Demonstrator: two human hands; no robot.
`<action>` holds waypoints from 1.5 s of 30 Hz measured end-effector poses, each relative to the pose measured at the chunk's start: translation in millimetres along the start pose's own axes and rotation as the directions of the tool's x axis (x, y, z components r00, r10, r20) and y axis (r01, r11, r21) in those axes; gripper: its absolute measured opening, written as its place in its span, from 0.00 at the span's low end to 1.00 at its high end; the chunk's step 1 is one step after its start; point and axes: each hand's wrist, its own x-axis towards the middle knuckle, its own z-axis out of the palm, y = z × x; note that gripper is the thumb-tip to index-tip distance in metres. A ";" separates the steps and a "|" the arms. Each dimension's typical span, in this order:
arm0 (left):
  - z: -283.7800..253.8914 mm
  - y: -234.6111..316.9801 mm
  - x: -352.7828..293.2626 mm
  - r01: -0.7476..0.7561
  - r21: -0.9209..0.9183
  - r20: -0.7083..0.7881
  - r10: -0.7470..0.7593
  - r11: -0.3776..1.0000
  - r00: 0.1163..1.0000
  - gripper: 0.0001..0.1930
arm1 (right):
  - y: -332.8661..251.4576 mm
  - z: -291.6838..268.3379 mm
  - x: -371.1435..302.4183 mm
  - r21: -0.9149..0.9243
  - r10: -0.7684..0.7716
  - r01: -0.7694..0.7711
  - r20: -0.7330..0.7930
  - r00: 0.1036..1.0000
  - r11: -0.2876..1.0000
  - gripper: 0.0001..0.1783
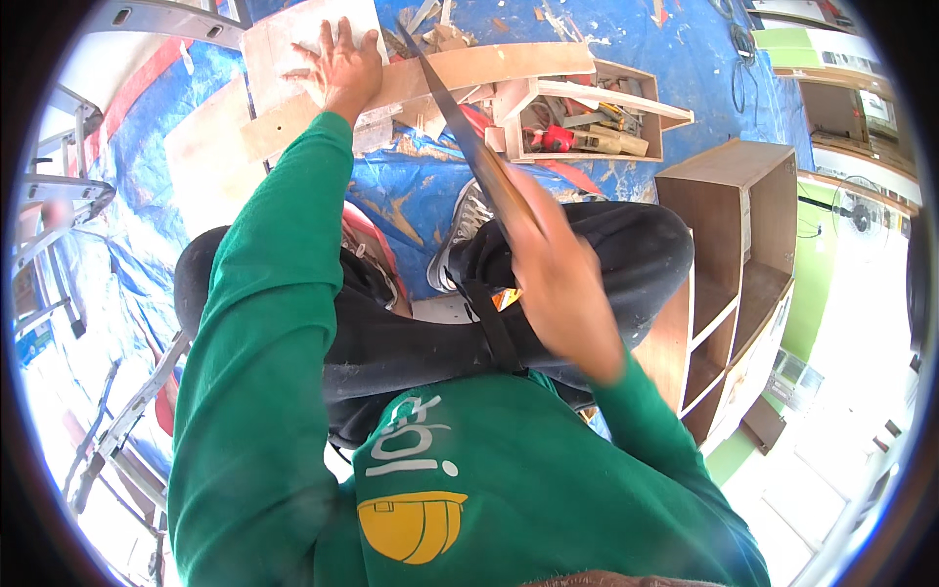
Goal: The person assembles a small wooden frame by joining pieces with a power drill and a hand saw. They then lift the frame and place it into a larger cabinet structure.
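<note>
My left hand (342, 70) lies flat with its fingers spread on a pale board (266, 49), its wrist beside a long wooden plank (518, 65) that runs across in front of me. In my right hand (559, 279), smeared by motion, is a handsaw (466, 132). Its blade points up and to the left, and it passes over the plank to the right of my left hand. The fingers wrap round the handle end, which is mostly hidden. I cannot tell whether the teeth touch the wood.
An open wooden toolbox (657, 147) with several hand tools and a red tool (558, 139) stands beyond my knees. A brown shelf unit (724, 164) is at my right, a metal ladder (64, 191) at far left. Offcuts litter the blue tarp (675, 59).
</note>
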 end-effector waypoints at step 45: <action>-3.6 11.4 0.9 -0.003 -0.101 -0.010 0.002 0.995 1.000 0.37 | 59.8 46.3 103.2 0.070 0.012 -0.007 -0.070 0.998 0.998 0.25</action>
